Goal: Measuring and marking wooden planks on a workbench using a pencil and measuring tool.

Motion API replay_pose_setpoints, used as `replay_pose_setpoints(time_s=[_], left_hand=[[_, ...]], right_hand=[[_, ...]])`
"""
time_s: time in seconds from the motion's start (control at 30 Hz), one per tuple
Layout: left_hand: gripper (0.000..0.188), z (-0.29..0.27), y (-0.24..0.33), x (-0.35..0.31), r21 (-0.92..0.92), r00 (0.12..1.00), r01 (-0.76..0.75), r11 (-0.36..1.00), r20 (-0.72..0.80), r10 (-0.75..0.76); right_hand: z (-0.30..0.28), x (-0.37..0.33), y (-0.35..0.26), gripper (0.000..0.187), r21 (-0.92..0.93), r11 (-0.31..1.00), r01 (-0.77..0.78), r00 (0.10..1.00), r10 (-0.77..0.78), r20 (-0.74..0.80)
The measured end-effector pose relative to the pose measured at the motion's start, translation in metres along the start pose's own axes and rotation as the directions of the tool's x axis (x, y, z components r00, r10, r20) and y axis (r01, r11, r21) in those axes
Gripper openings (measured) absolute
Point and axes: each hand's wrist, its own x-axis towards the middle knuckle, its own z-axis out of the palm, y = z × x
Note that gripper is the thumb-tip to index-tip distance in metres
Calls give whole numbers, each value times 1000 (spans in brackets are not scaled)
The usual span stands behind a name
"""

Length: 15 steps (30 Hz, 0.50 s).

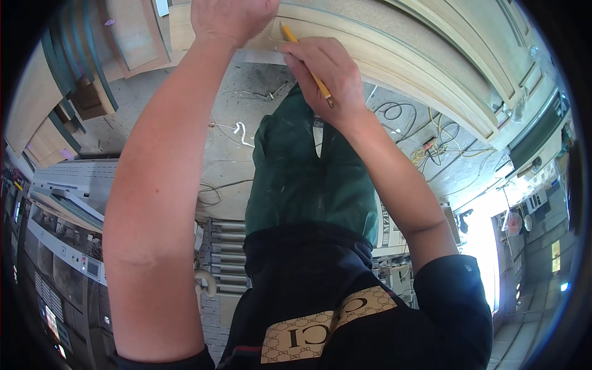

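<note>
In my right hand (336,74) is a yellow pencil (308,63), held between thumb and fingers. Its tip meets or hovers just over the pale wooden panel (345,43), near the corner of a thin rectangular outline; contact is hard to tell. Long moulded strips and recessed lines run along that panel, which curves across the top of the view. My left hand (233,17) is at the panel's near edge, left of the pencil. The picture's upper edge cuts it off and its fingers are mostly hidden.
Several wooden panels with green edges (80,55) stand at the far left. Cables (431,145) lie tangled on the grey floor to the right. A metal roller conveyor (228,256) is behind my legs, and a machine with a control panel (80,259) stands at the left.
</note>
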Motion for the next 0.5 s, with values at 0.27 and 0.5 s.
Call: replay_pose_setpoints(time_s=[0.27,0.5], left_hand=[[44,0,-4,-2,11,998,-41,999,-36,42],[47,5,-8,-2,16,999,-30,999,-9,30]], right_hand=[[15,2,9,20,-10,1000,19,999,-19,-32],[20,2,10,22,-29,999,21,998,-23,-56]])
